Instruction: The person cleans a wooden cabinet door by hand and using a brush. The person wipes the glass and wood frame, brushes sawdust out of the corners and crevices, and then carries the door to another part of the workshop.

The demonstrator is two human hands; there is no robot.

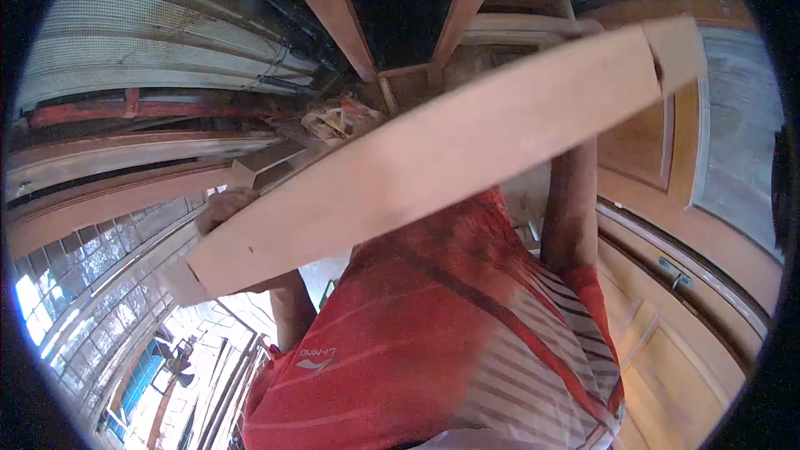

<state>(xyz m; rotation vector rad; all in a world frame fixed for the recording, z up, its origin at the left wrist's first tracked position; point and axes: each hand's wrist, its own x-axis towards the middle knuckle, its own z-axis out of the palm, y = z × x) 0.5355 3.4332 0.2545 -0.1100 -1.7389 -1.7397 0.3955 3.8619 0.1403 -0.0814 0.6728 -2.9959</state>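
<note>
Plank (433, 150), long, pale, slanting above red shirt (433, 350); left hand (223, 207) wrapped round low end, right-hand grip hidden behind plank; best carried level, ends clear of door frames (350, 8).

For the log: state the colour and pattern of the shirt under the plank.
Red shirt with pale stripes on one side, seen in the head view.

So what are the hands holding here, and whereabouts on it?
A long wooden board, tilted across the view. The left hand grips its upper edge near the lower-left end; the right hand is hidden behind the board.
</note>
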